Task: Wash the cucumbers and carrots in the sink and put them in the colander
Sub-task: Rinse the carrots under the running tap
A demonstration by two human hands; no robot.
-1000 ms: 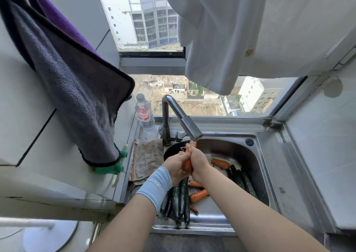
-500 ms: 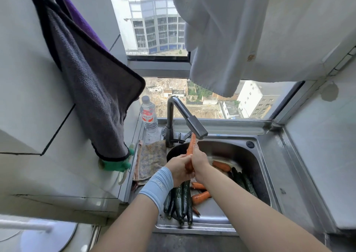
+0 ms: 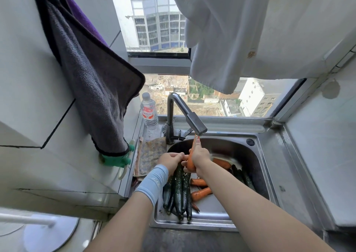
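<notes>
Rinsing was the step in hand; the right hand (image 3: 200,155) was closed round a long orange carrot (image 3: 193,145) at the centre of the frame, holding it near upright with its thin tip just under the spout of the dark angled metal faucet (image 3: 192,119); the left hand (image 3: 170,160), just left of it, had its fingers curled onto the carrot's thick lower part. Below them, in the stainless steel sink (image 3: 215,211), lay a bundle of dark green cucumbers (image 3: 179,192) and at least 3 more orange carrots (image 3: 201,193); whether those were washed could not be told. No colander could be made out; the next move probably called for rubbing down the carrot's length, then finding the colander to put it in.
</notes>
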